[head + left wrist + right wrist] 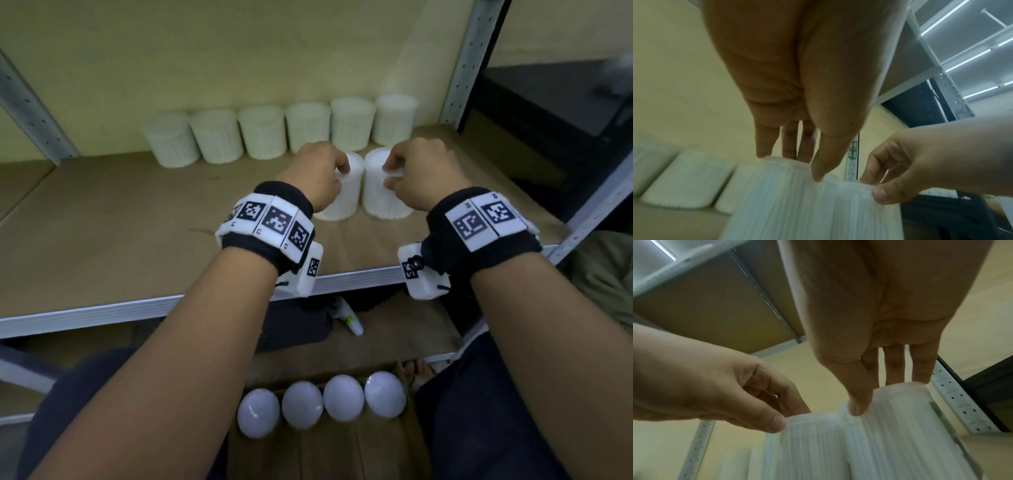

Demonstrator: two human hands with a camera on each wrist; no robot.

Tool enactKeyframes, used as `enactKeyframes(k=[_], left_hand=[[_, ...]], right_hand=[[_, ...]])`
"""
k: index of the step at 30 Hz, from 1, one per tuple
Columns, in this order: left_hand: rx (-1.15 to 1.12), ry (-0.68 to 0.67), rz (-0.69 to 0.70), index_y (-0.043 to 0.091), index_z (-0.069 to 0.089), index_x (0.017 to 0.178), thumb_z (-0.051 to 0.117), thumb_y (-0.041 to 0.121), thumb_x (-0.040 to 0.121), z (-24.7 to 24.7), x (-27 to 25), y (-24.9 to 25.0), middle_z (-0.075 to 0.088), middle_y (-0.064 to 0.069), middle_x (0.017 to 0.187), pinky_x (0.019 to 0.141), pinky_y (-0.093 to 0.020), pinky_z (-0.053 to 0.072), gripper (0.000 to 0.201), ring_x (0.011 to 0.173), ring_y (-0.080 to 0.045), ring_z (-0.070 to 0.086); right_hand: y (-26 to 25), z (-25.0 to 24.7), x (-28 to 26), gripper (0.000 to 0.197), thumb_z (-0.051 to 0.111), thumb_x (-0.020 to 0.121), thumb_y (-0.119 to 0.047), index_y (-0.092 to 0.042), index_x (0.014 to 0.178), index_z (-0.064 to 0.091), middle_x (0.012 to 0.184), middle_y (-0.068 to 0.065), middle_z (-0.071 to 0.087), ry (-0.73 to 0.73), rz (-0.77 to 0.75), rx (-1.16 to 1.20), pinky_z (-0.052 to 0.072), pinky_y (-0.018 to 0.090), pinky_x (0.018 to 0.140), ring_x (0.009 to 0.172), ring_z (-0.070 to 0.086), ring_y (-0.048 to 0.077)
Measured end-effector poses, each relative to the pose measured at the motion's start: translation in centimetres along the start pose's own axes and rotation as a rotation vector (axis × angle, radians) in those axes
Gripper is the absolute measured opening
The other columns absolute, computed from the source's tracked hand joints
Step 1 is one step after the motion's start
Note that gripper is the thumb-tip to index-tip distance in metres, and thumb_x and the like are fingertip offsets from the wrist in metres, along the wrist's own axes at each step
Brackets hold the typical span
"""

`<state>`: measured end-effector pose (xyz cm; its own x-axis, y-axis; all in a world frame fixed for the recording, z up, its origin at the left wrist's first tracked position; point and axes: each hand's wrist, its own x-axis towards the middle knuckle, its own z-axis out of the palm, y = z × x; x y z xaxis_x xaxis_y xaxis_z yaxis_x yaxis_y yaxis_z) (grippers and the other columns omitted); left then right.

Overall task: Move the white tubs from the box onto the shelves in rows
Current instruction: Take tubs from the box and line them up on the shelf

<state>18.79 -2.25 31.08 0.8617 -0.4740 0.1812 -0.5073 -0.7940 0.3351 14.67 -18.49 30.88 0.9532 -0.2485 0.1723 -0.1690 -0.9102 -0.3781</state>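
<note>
Several white ribbed tubs stand in a row along the back of the brown shelf board. In front of that row's right end, two more tubs stand side by side. My left hand grips the left tub by its top rim. My right hand grips the right tub the same way. In the left wrist view, the left hand has thumb and fingers on the tub rim. The right wrist view shows my right hand on its tub. Below, several tubs sit in the cardboard box.
Grey perforated uprights frame the shelf, and its metal front edge runs under my wrists. A white bottle and dark cloth lie on the lower shelf. Dark furniture stands to the right. The board's left half is bare.
</note>
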Motion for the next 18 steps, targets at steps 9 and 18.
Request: enactKeyframes(k=[9, 18], left_hand=[[0.031, -0.044, 0.053, 0.016, 0.059, 0.127, 0.052, 0.006, 0.092, 1.6, 7.6, 0.9, 0.055, -0.008, 0.131, 0.091, -0.023, 0.041, 0.037, 0.117, -0.023, 0.056], [-0.014, -0.057, 0.018, 0.017, 0.061, 0.126, 0.055, 0.007, 0.091, 2.5, 12.3, 1.1, 0.059, -0.010, 0.130, 0.095, -0.025, 0.044, 0.038, 0.115, -0.022, 0.059]], right_hand=[[3.2, -0.5, 6.8, 0.019, 0.067, 0.085, -0.017, -0.017, 0.104, 0.069, 0.116, 0.006, 0.066, 0.014, 0.030, -0.045, 0.047, 0.035, 0.095, 0.109, 0.060, 0.027], [4.9, -0.3, 10.9, 0.019, 0.065, 0.085, -0.015, -0.014, 0.104, 0.068, 0.117, 0.004, 0.065, 0.046, 0.026, -0.016, 0.048, 0.032, 0.091, 0.107, 0.061, 0.025]])
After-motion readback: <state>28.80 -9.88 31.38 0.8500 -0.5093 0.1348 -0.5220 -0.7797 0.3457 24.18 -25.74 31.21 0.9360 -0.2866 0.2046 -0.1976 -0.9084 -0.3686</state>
